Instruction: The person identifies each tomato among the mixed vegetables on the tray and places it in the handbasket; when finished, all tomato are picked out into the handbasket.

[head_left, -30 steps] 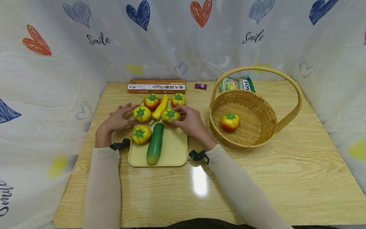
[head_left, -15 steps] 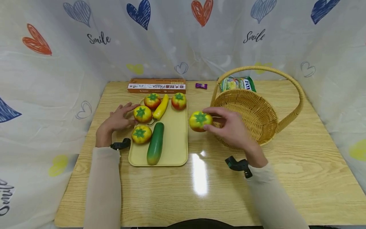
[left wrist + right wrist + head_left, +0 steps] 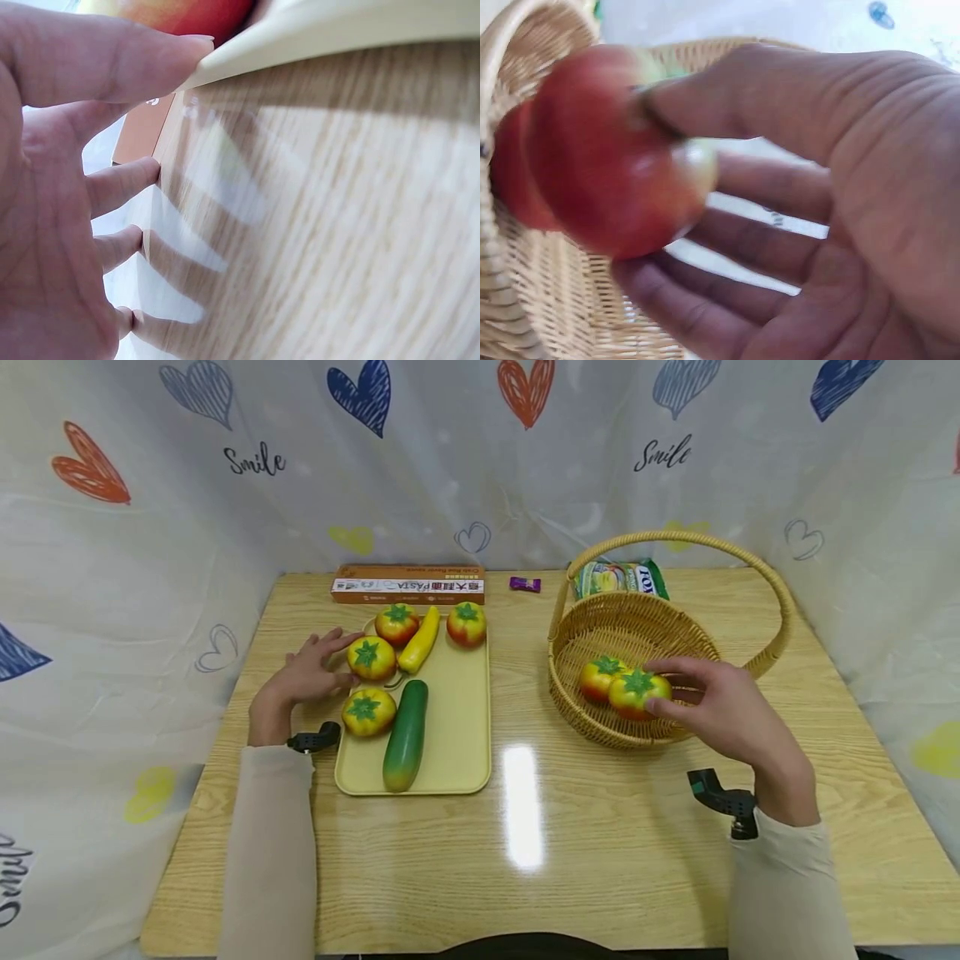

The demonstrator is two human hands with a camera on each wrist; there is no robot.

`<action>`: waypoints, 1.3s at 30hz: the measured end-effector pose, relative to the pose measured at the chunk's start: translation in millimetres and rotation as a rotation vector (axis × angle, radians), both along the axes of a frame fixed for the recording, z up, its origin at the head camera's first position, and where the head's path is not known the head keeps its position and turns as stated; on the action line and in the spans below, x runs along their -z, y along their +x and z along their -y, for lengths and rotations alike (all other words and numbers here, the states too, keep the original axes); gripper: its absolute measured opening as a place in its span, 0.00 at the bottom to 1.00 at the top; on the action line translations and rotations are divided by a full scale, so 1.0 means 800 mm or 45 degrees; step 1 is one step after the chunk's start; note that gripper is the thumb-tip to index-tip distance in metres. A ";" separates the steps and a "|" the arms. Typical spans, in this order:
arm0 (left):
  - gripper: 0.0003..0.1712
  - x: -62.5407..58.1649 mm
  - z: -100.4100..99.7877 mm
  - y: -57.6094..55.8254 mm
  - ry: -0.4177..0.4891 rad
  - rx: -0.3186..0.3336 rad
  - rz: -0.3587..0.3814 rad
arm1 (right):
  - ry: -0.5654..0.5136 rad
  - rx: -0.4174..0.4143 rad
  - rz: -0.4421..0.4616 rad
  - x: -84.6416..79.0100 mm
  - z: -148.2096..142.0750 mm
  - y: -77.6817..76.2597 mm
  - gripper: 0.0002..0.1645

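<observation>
My right hand (image 3: 723, 710) pinches a red-and-yellow tomato (image 3: 633, 700) with a green leafy top between thumb and fingers, inside the outline of the wicker basket (image 3: 637, 620). Another tomato (image 3: 596, 683) lies in the basket, overlapped by the held one in both the head and right wrist views. On the other side, my left hand (image 3: 303, 677) rests at the left edge of the yellow tray (image 3: 459, 735), beside a tomato (image 3: 367, 662). Its thumb lies along the tray rim (image 3: 337, 41) in the left wrist view, while the other fingers reach down to the table.
Several tomatoes, a yellow pepper (image 3: 420, 642) and a green cucumber (image 3: 406, 735) lie on the tray. Behind stand a pasta box (image 3: 408, 585), a small purple wrapper (image 3: 525, 584) and a green packet (image 3: 618, 579). The basket's tall handle (image 3: 675, 537) arches over it.
My right hand has lifted a tomato off the tray and carried it right, over the table and into the basket beside the other tomato. The left hand has stayed put.
</observation>
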State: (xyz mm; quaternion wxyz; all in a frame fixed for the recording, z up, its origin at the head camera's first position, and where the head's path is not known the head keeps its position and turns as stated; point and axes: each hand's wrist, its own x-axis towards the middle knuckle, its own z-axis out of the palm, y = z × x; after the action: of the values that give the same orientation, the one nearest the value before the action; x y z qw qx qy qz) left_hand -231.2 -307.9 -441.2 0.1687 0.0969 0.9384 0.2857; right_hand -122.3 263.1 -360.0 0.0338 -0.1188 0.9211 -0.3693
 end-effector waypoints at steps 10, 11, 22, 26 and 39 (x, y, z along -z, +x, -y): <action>0.44 -0.002 -0.001 0.001 0.006 -0.007 0.007 | 0.010 -0.055 0.150 0.033 0.015 -0.020 0.23; 0.44 -0.002 -0.001 0.001 0.005 -0.007 0.006 | 0.004 -0.052 0.145 0.035 0.018 -0.023 0.23; 0.45 -0.001 -0.001 0.001 0.017 -0.007 0.001 | -0.013 -0.021 0.077 0.047 0.049 -0.041 0.26; 0.45 0.000 -0.001 0.000 0.010 -0.007 -0.002 | 0.031 0.009 0.057 0.046 0.052 -0.041 0.28; 0.45 0.003 0.000 -0.002 -0.018 -0.003 -0.003 | -0.299 -0.083 -0.111 0.025 0.087 -0.036 0.26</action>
State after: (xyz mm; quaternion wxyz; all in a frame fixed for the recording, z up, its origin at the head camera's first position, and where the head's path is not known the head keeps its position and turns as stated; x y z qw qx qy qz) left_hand -233.0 -308.1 -443.4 0.1679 0.0949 0.9407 0.2791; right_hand -150.7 193.5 -379.9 -0.0083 -0.1678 0.8677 -0.4679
